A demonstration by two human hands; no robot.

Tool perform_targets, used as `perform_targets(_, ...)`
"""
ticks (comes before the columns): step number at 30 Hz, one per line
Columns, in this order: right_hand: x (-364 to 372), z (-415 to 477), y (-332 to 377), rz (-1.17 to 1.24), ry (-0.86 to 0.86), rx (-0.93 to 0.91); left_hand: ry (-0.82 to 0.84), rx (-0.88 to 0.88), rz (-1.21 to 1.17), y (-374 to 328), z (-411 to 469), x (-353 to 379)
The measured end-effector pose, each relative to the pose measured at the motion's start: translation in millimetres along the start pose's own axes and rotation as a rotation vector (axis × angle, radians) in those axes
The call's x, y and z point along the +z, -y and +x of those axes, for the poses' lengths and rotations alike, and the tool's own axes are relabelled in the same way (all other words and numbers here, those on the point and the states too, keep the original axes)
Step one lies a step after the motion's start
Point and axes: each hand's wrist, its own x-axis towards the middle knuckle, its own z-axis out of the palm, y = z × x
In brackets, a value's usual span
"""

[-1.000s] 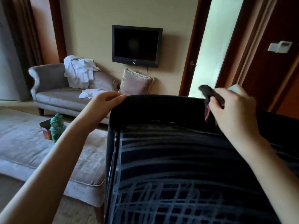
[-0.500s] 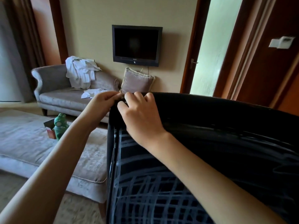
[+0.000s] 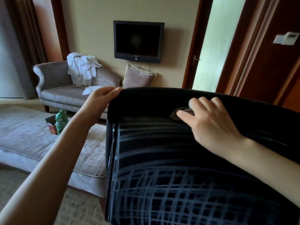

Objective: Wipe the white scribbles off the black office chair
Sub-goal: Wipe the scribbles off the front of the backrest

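The black office chair back fills the lower right, seen from behind. White scribbles cross it as a dense grid low down and as smeared horizontal streaks higher up. My left hand grips the chair's top left corner, fingers curled over the rim. My right hand lies on the upper back with fingers spread and fairly straight, pressing a small dark cloth against the fabric; only an edge of the cloth shows under the fingers.
A grey sofa with white clothes stands at the back left, a cushion beside it. A pale ottoman lies left of the chair, a green bottle by it. A doorway opens at right.
My right hand with the cloth swept from the top right of the chair to its left corner, then back rightward to the upper middle. My left hand stayed on the corner.
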Motion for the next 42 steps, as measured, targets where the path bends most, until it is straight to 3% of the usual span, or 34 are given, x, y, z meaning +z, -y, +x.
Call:
perform_targets(3, -3.9, -10.2, -9.3, 0.030, 0.043, 0.089, -0.004, -0.003, 0.004, -2.2, -1.1, 0.2)
perform_targets(8, 2.9, 23.2, 30.0, 0.121, -0.061, 0.123, -0.064, 0.011, 0.088, -8.0, -2.4, 4.1)
perform_targets(10, 7.3, 41.6, 53.6, 0.146, -0.097, 0.092, -0.125, 0.044, 0.240, -14.7, -4.1, 9.0)
perform_targets(13, 9.1, 43.1, 60.4, 0.131, -0.097, 0.081, -0.260, 0.180, 0.666, -35.4, -4.7, 35.4)
perform_targets(16, 3.6, 18.6, 30.7, 0.096, -0.059, 0.091, -0.205, 0.366, 0.747, -59.8, -5.1, 79.8)
perform_targets(19, -4.3, -18.7, -10.1, 0.082, 0.027, 0.165, -0.129, 0.446, 0.782, -70.2, -4.5, 119.0)
perform_targets(28, -29.1, -137.6, -95.5, -0.042, 0.173, 0.397, 0.043, 0.517, 0.903, -87.4, -3.3, 176.2)
perform_targets(35, -14.1, -108.3, -56.4, 0.042, -0.003, 0.513, 0.131, 0.538, 0.941, -94.6, -1.9, 199.6)
perform_targets(42, -9.6, -61.7, -27.1, 0.114, -0.046, 0.360, 0.098, 0.526, 0.914, -92.2, 1.9, 201.6)
